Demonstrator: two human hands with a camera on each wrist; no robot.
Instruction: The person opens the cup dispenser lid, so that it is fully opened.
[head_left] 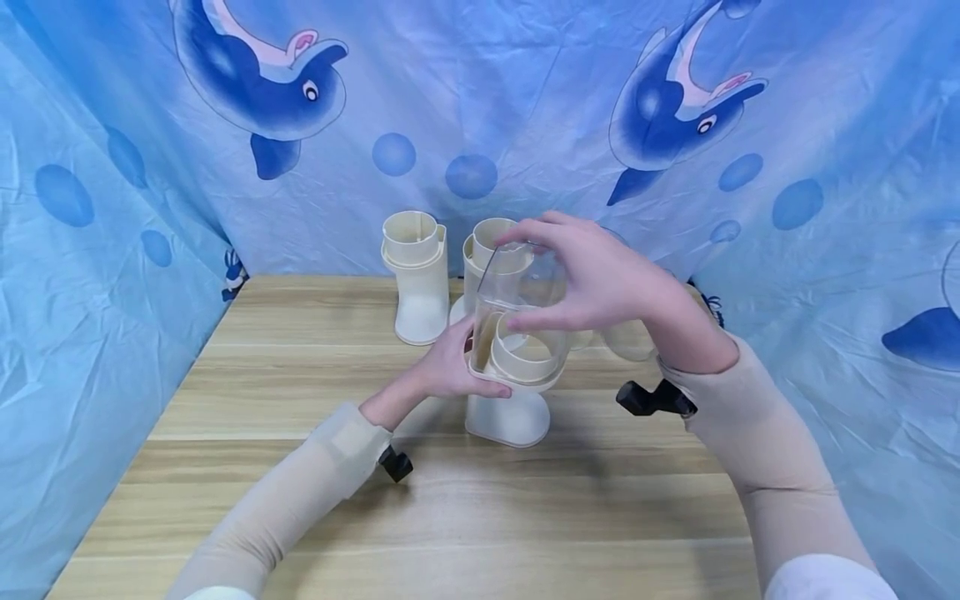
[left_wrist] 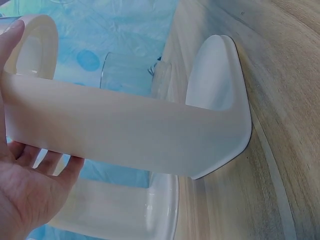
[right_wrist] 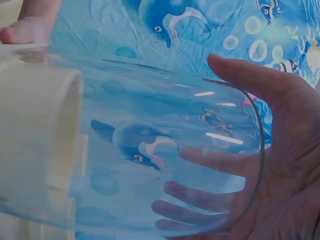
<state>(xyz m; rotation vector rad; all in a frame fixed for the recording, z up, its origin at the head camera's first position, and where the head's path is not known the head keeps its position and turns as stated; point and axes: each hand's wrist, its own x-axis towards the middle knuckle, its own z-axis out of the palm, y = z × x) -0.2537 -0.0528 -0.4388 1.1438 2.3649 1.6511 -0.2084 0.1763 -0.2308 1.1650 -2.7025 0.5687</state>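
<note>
In the middle of the table, a white plastic stand (head_left: 510, 421) stands upright, with a round collar at its top. My left hand (head_left: 453, 367) grips it near the top from the left; in the left wrist view the fingers curl round its column (left_wrist: 110, 125). A clear plastic cylinder (right_wrist: 150, 110) sits over the collar, its lower rim around it in the head view. From above and the right, my right hand (head_left: 592, 279) holds the cylinder's upper part, thumb on one side and fingers on the other, as the right wrist view shows.
Behind stand a similar white stand (head_left: 422, 292) at the left and another white stand (head_left: 472, 250), partly hidden by the cylinder. Clear containers (head_left: 630, 340) lie behind my right forearm. A blue dolphin-print curtain (head_left: 480, 108) borders the wooden table (head_left: 262, 400) at the back and sides.
</note>
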